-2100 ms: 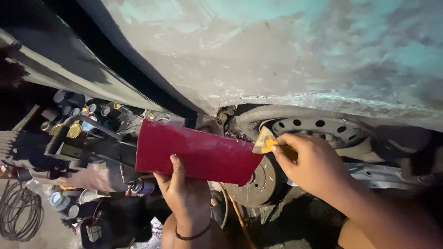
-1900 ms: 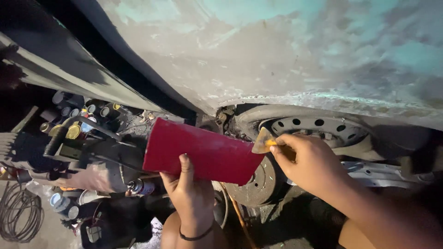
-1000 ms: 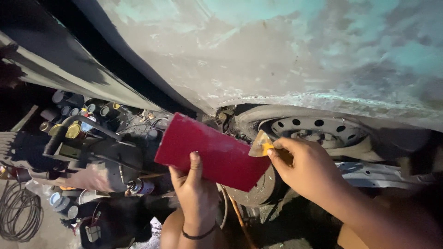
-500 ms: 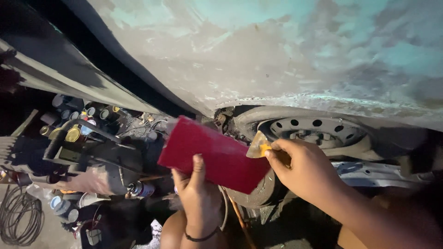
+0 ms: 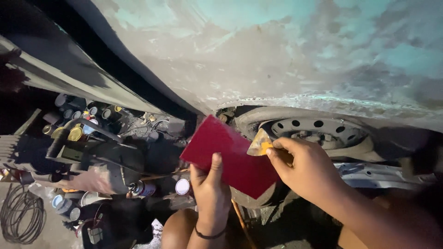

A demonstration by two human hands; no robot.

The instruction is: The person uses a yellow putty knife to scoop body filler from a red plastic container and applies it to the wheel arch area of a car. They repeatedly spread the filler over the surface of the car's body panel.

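One red flat board [image 5: 230, 159] sits tilted in front of the steel wheel [image 5: 318, 131], the left hand [image 5: 210, 193] gripping its lower edge with the thumb pressed on top, while the right hand [image 5: 304, 168] pinches one small yellowish scraper [image 5: 260, 144] against the board's right edge. Above hangs the patchy filler-smeared car panel [image 5: 277, 55]. Left, roughly a dozen round cans [image 5: 76, 133] cluster, dim and hard to count, beside one coiled cable [image 5: 20, 219].

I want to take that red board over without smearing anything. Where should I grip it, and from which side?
Grip the red board at its near lower edge, coming from below, as the left hand does: thumb on the face, fingers behind. It is flat, thin and tilted, so a pinch across the edge probably suits it. The right hand has the yellow scraper at its right side.
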